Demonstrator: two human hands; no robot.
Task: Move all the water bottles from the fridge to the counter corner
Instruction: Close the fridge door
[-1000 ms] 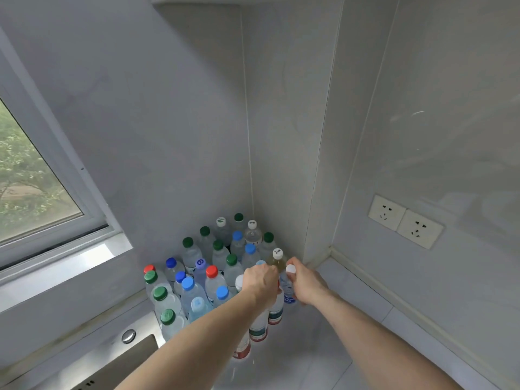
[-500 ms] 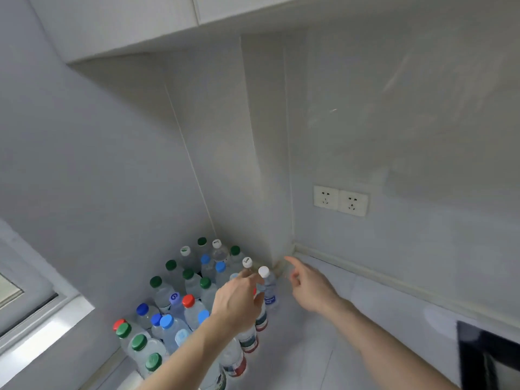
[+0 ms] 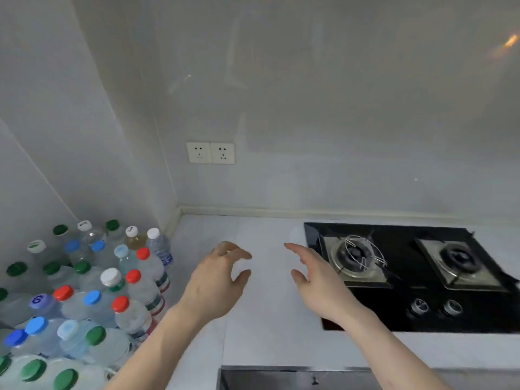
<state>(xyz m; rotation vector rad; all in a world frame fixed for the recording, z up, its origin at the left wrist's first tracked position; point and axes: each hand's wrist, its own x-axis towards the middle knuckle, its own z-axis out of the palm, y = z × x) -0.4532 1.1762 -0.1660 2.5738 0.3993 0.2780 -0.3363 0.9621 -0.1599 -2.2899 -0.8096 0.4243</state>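
Several clear water bottles point(image 3: 92, 288) with green, blue, red and white caps stand packed together in the counter corner at the lower left. A white-capped bottle point(image 3: 159, 246) stands at the right edge of the group. My left hand point(image 3: 216, 280) hovers over the white counter point(image 3: 264, 327) just right of the bottles, fingers loosely curled, holding nothing. My right hand point(image 3: 315, 280) floats beside it with fingers spread, also holding nothing. The fridge is out of view.
A black two-burner gas hob point(image 3: 416, 277) is set into the counter at the right, close to my right hand. Two wall sockets point(image 3: 210, 152) sit above the counter. A metal edge point(image 3: 281, 370) runs below the counter front.
Both hands have let go of the bottles and drawn back to the right of the group. The view has swung right, bringing the hob into sight.
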